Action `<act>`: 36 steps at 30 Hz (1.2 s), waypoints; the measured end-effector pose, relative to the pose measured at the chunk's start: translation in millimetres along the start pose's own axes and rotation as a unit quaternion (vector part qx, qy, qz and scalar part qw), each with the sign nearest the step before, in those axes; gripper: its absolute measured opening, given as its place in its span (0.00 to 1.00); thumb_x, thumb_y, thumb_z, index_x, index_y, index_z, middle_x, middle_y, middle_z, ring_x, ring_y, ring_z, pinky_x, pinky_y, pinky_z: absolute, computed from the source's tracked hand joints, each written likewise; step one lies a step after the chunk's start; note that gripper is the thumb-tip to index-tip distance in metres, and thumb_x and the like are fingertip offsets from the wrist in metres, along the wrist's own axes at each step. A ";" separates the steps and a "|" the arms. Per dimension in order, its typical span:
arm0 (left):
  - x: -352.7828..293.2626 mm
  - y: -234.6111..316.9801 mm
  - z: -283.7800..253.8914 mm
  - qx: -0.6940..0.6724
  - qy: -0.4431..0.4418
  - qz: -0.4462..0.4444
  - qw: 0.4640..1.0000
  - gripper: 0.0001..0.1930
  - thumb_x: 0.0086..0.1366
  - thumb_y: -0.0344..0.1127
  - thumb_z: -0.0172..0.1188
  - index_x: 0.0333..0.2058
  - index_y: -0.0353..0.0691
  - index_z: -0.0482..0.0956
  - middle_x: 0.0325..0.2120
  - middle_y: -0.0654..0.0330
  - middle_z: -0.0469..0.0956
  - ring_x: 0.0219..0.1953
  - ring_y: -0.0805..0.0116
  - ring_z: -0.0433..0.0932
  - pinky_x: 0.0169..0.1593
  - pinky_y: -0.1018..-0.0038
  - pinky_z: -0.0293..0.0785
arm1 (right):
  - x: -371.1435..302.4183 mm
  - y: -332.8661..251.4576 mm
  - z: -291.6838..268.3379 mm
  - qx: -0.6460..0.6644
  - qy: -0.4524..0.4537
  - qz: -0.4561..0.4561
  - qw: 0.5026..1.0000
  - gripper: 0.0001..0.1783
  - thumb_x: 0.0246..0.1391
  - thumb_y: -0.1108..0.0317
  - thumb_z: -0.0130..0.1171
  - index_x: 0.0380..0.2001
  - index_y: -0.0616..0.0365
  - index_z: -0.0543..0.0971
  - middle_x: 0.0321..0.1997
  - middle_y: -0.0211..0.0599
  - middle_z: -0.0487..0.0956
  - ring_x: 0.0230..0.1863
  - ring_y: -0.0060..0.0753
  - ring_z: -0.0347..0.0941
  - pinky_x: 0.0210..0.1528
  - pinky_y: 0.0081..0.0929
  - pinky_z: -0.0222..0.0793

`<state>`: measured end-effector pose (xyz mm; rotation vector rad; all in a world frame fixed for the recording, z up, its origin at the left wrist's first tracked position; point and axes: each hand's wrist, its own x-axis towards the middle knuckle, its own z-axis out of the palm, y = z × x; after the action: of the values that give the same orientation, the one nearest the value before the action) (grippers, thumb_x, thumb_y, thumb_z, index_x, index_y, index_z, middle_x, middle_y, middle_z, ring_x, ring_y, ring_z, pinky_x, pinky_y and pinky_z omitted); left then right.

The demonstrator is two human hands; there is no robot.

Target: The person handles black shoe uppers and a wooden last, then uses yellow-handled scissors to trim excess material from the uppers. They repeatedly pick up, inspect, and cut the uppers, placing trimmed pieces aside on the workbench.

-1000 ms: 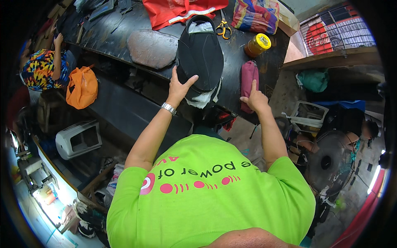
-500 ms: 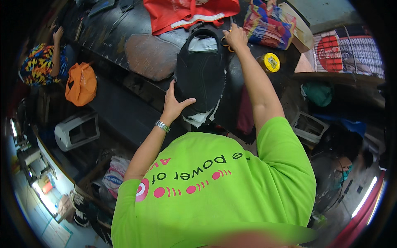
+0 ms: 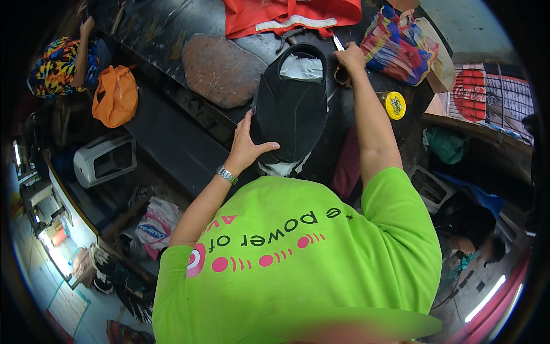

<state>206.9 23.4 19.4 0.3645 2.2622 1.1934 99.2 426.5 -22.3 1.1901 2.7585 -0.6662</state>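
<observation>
A black shoe upper (image 3: 291, 120) lies lengthwise in front of me on a dark table, white material showing in its far opening and ragged white lining at its near end. My left hand (image 3: 247, 146) rests against its left side, fingers stretched out and thumb spread over the near part. To the right of the far end, my right hand (image 3: 350, 59) is closed around a pair of scissors (image 3: 338, 42). Their blades point away from me, and the orange-brown handles show partly below the hand.
Beyond the shoe lie a hammer (image 3: 291, 38) and red cloth (image 3: 292, 16). A worn brown board (image 3: 220, 70) is left; a yellow-lidded jar (image 3: 395, 105) and colourful bag (image 3: 401, 49) are right. Another person (image 3: 60, 66) and an orange bag (image 3: 114, 96) appear far left.
The view has shifted, moving the table items rightward in the picture. My right hand has drawn slightly away from the shoe, and the scissor blades show more clearly. My left hand stays at the shoe.
</observation>
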 end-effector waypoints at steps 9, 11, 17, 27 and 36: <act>7.1 62.9 -31.5 -0.032 0.188 0.168 0.967 0.33 0.54 0.34 0.73 0.59 0.41 0.71 0.47 0.58 0.72 0.47 0.65 0.72 0.52 0.70 0.70 | -62.1 9.3 -50.1 0.581 -0.244 -0.038 0.775 0.08 0.51 0.68 0.66 0.33 0.55 0.78 0.18 0.19 0.68 0.15 0.14 0.57 0.19 0.18 0.50; 22.5 83.0 -43.5 -0.016 0.129 0.196 0.972 0.28 0.55 0.34 0.71 0.55 0.42 0.75 0.46 0.57 0.72 0.45 0.64 0.73 0.50 0.68 0.71 | -89.0 0.1 -78.1 0.574 -0.350 -0.101 0.733 0.10 0.52 0.70 0.65 0.39 0.57 0.80 0.20 0.19 0.68 0.15 0.12 0.55 0.19 0.16 0.47; 69.3 126.3 -47.3 0.102 0.089 0.302 0.944 0.20 0.53 0.37 0.72 0.46 0.43 0.81 0.41 0.54 0.67 0.42 0.55 0.73 0.46 0.65 0.73 | -144.0 -33.3 -93.7 0.379 -0.339 -0.213 0.834 0.17 0.46 0.70 0.71 0.42 0.60 0.84 0.34 0.25 0.80 0.37 0.16 0.72 0.41 0.19 0.68; 63.8 119.5 -32.9 0.106 0.117 0.268 0.950 0.18 0.51 0.38 0.74 0.40 0.42 0.80 0.47 0.55 0.67 0.43 0.57 0.75 0.46 0.64 0.74 | -150.3 -28.5 -93.8 0.384 -0.313 -0.213 0.842 0.14 0.48 0.69 0.71 0.38 0.63 0.83 0.32 0.25 0.78 0.36 0.16 0.70 0.41 0.18 0.66; 53.9 126.6 -41.9 0.009 0.125 0.309 0.943 0.14 0.48 0.31 0.76 0.32 0.39 0.81 0.45 0.58 0.66 0.40 0.64 0.72 0.46 0.70 0.72 | -169.2 -42.8 -118.7 0.270 -0.178 -0.394 0.860 0.23 0.40 0.70 0.74 0.44 0.58 0.84 0.31 0.29 0.66 0.32 0.25 0.64 0.35 0.24 0.61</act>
<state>136.6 92.8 124.0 1.0411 2.4563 1.5950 200.3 334.7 138.6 -0.1602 2.7018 -1.6045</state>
